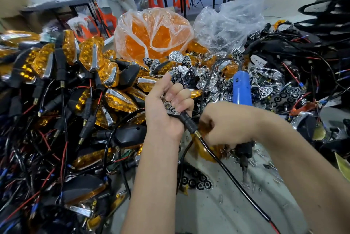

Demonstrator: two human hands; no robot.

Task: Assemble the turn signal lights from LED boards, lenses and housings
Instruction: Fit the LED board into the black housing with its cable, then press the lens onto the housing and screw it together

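Left hand (166, 105) raised over the middle of the worktable (227, 207), fingers curled tight round a turn signal light (173, 107): chrome honeycomb reflector showing in the palm, black ribbed stem (188, 122) jutting down-right, black cable (233, 180) trailing toward the near edge. Right hand (229, 125) just beside it, blurred, fist around a blue electric screwdriver (242, 91). Heap of finished amber lights (91, 57) fills the left edge; clear bag of orange lenses (153, 35) at the far edge.
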